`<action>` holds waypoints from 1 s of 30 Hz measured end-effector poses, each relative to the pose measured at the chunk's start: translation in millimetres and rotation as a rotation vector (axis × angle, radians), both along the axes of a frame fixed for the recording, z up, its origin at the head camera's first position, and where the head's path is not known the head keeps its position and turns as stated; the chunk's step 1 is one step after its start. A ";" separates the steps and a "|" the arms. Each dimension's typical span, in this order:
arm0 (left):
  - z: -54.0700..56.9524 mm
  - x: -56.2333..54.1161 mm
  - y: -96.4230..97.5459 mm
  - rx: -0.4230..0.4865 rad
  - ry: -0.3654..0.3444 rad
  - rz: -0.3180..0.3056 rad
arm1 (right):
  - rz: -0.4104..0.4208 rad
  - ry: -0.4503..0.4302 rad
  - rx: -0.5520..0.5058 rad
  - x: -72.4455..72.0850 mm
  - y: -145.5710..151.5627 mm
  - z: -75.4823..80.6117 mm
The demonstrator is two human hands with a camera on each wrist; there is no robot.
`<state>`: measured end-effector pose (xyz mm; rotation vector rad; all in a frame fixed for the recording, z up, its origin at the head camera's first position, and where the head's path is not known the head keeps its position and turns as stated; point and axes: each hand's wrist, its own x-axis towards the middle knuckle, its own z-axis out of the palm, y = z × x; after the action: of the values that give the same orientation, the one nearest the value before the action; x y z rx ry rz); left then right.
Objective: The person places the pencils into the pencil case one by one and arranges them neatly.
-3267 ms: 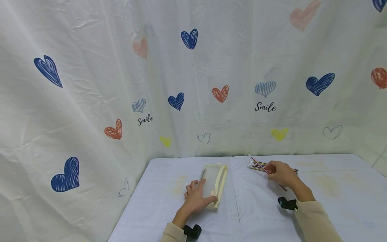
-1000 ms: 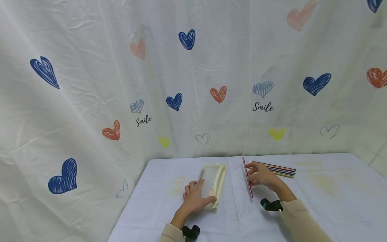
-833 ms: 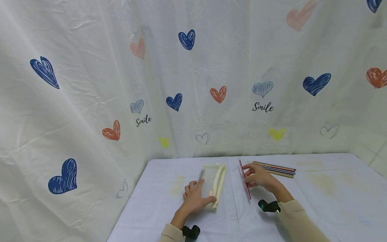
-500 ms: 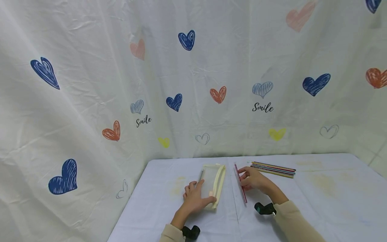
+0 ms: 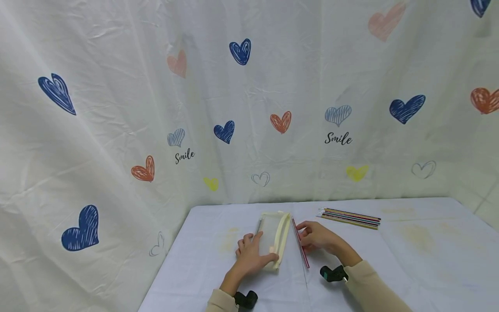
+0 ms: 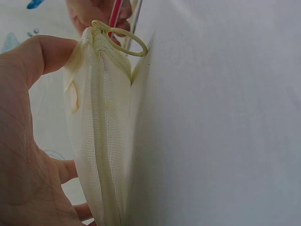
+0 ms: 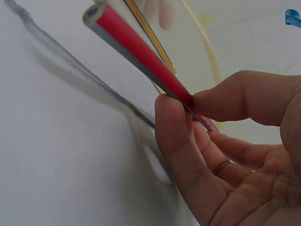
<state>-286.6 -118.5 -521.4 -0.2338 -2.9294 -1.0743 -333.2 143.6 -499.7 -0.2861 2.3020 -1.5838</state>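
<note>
A cream mesh zip pencil pouch (image 5: pixel 270 227) lies on the table, slim strip of its zip side facing right. My left hand (image 5: pixel 251 258) grips it, thumb at the zip side and fingers toward the left edge. In the left wrist view, thumb and fingertips touch the mesh pouch (image 6: pixel 101 127), near a cord loop (image 6: pixel 136 44). My right hand (image 5: pixel 315 236) pinches a red pencil with dark stripes (image 5: pixel 305 258) between thumb and fingers, just right of the pouch. Its blunt end points toward the right wrist camera. A yellow striped pencil (image 7: pixel 150 35) shows behind the red pencil (image 7: pixel 136 44).
Several striped pencils (image 5: pixel 351 219) lie together at the back right of the white-covered table (image 5: pixel 421 260). A white curtain with printed hearts (image 5: pixel 288 86) hangs right behind the table. Dark wrist cameras (image 5: pixel 333 274) sit below both hands.
My right hand has taken the red pencil from the bundle, turned it more upright in view and carried it left to the pouch's side. The left hand and pouch stay put.
</note>
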 end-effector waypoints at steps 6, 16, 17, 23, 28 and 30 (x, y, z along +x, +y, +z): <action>0.3 -0.5 0.2 0.003 0.000 0.002 | -0.007 -0.029 -0.022 2.3 -12.2 -3.1; -0.3 -0.6 1.1 -0.010 -0.005 0.001 | -0.054 -0.049 -0.097 6.0 -33.6 -2.0; 0.0 -0.6 1.3 -0.008 -0.006 0.002 | -0.068 -0.055 -0.102 6.2 -36.0 -1.8; 0.6 -0.9 0.8 -0.010 -0.007 0.000 | -0.140 -0.070 -0.123 7.5 -48.0 -1.1; 0.3 -0.3 0.8 -0.018 0.002 -0.001 | -0.180 -0.072 -0.116 9.7 -55.5 -0.4; 0.4 0.3 0.9 -0.018 0.001 -0.001 | -0.195 -0.072 -0.115 9.4 -58.2 -1.0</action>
<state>-286.3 -117.6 -521.0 -0.2361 -2.9399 -1.0475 -323.8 85.3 -500.7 -0.0304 2.2455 -1.7924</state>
